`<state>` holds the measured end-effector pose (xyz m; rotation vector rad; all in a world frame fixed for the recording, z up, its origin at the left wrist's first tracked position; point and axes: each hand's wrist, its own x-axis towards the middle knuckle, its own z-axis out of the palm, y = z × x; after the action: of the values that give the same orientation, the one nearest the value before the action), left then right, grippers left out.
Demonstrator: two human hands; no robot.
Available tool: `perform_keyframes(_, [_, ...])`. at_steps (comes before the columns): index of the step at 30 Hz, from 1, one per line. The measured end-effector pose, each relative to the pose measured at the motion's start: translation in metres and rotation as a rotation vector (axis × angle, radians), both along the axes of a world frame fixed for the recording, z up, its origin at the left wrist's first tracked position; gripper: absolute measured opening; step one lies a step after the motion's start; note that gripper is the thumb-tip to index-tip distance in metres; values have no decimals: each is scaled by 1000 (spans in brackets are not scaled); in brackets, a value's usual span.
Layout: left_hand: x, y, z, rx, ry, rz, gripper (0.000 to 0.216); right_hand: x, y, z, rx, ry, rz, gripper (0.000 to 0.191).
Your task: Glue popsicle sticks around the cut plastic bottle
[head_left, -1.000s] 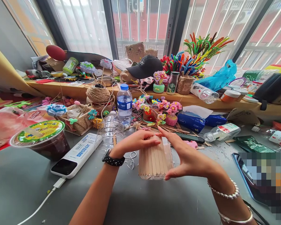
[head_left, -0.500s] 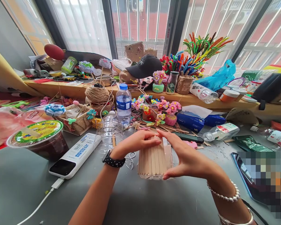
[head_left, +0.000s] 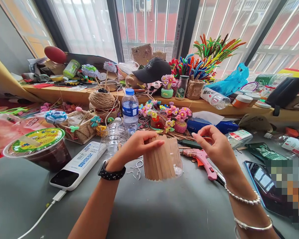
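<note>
My left hand (head_left: 144,146) grips the top of a clear plastic bottle piece (head_left: 176,156) covered with craft sticks (head_left: 158,161), thumb on the near side. The flat wooden sticks stand side by side around it; a bare clear strip shows on the right. To the right, apart from the bottle piece, my right hand (head_left: 214,146) is raised with fingers loosely curled and nothing visible in them. Just beneath it a pink glue gun (head_left: 200,157) lies on the grey table.
Left stand a lidded drink cup (head_left: 54,154), a white power bank (head_left: 77,169) on a cable and a clear cut bottle (head_left: 114,134). Behind are a water bottle (head_left: 130,111), flower crafts (head_left: 181,119) and a blue tissue pack (head_left: 201,126). A phone (head_left: 260,186) lies right.
My right hand has left the stick-covered piece and moved right and up. My left hand has tilted the piece and shifted it slightly left. The glue gun is now uncovered.
</note>
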<state>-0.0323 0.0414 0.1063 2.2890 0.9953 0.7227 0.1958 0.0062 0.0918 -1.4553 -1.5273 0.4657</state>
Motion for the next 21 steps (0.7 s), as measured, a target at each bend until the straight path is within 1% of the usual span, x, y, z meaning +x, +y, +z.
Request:
perform_keyframes(1, [-4, -2, 4, 30, -25, 63, 39, 2, 1, -1, 5, 16, -67, 27])
perform_keyframes(3, [-11, -6, 11, 121, -96, 204, 37, 6, 2, -2, 8, 32, -127, 27])
perform_keyframes(8, [-18, -16, 19, 489, -154, 573, 33, 7, 3, -5, -8, 14, -152, 28])
perform_keyframes(10, [-18, -18, 20, 624, -148, 658, 34, 4, 2, -5, -39, -14, -138, 30])
perform_keyframes(12, [-16, -20, 20, 717, -147, 692, 32, 2, 2, -5, -63, -43, -113, 34])
perform_keyframes(14, [-14, -22, 20, 751, -157, 698, 30, 0, 3, -5, -77, -57, -79, 38])
perform_keyframes(18, [-11, -22, 19, 694, -180, 670, 28, -5, 5, -7, -117, 35, 16, 35])
perform_keyframes(21, [-8, -22, 17, 661, -171, 646, 29, -11, 4, -6, -190, 80, 194, 36])
